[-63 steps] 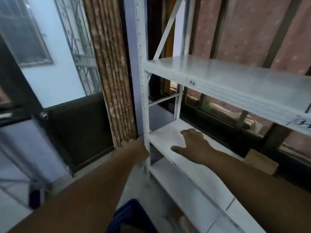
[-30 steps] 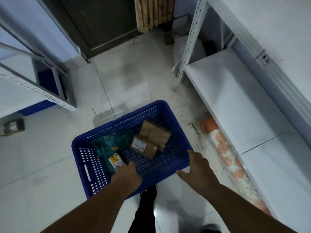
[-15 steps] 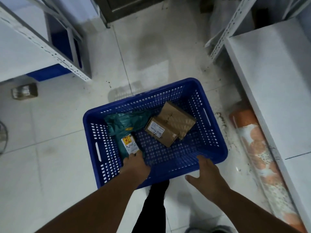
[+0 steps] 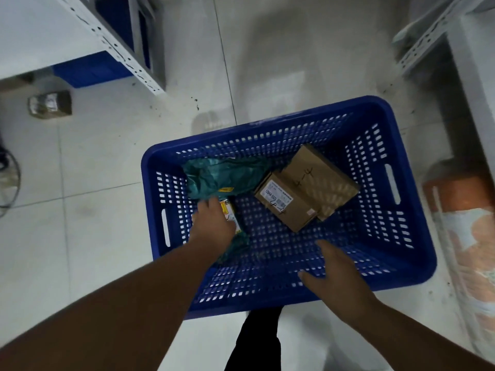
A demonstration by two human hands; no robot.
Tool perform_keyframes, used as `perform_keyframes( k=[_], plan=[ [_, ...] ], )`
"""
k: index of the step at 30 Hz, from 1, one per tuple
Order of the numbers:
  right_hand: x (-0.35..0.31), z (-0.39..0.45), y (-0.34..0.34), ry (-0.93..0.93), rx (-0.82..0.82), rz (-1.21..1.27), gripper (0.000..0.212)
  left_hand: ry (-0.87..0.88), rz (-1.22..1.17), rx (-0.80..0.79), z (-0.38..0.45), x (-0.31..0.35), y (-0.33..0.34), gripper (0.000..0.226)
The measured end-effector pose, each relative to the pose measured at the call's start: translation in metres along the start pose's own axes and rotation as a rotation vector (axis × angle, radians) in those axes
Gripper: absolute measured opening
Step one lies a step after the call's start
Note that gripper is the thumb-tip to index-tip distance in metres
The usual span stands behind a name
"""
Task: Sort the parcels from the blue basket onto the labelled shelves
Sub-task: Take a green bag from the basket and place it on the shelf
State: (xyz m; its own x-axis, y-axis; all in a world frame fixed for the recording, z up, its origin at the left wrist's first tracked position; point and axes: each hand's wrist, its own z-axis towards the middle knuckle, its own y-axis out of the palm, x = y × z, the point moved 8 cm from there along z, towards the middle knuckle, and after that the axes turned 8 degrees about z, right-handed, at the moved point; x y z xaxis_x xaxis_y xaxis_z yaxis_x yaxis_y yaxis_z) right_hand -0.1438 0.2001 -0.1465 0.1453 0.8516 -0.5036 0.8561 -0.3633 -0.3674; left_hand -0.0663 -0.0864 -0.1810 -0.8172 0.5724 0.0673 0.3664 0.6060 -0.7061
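Observation:
The blue basket [image 4: 412,167] stands on the tiled floor below me. Inside lie a crumpled green plastic parcel [image 4: 227,175] at the left and two cardboard boxes at the right. The smaller labelled box [image 4: 284,202] leans against the larger box [image 4: 321,178]. My left hand [image 4: 214,223] is down in the basket on the green parcel, fingers curled over it beside its white and yellow label. My right hand [image 4: 337,274] hovers with spread fingers over the basket's near side and holds nothing.
A white metal shelf [image 4: 476,62] runs along the right, with an orange patterned roll [image 4: 463,210] on the floor beside it. Another white shelf [image 4: 53,28] is at the upper left, over a blue bin [image 4: 91,70]. A small taped packet [image 4: 49,104] lies on the floor.
My view dropped from the shelves to the basket. My left hand went from the near rim down onto the green parcel. My right hand moved from outside the rim to over the basket.

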Motion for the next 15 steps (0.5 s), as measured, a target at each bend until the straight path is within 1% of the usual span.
perform_keyframes(
  k=[2,4,6,8,10,12,15],
  plan=[
    [-0.007,0.015,0.009,-0.013,-0.012,0.029,0.086,-0.024,-0.071,0.070,0.023,-0.003,-0.018,0.074],
    [-0.012,0.031,0.017,-0.024,-0.027,0.051,0.086,-0.088,-0.150,0.115,0.047,-0.007,-0.033,0.075],
    [-0.015,0.046,0.024,-0.046,-0.035,0.060,0.086,-0.177,-0.238,0.151,0.074,-0.018,-0.044,0.084],
    [-0.017,0.058,0.031,-0.062,-0.049,0.065,0.083,-0.275,-0.336,0.140,0.097,-0.030,-0.047,0.093],
    [-0.016,0.068,0.038,-0.064,-0.064,0.069,0.084,-0.347,-0.453,0.100,0.111,-0.039,-0.045,0.093],
    [-0.013,0.076,0.042,-0.060,-0.071,0.069,0.085,-0.373,-0.557,0.058,0.117,-0.041,-0.040,0.091],
    [-0.008,0.081,0.045,-0.046,-0.083,0.076,0.085,-0.376,-0.646,0.061,0.126,-0.043,-0.033,0.086]
  ],
)
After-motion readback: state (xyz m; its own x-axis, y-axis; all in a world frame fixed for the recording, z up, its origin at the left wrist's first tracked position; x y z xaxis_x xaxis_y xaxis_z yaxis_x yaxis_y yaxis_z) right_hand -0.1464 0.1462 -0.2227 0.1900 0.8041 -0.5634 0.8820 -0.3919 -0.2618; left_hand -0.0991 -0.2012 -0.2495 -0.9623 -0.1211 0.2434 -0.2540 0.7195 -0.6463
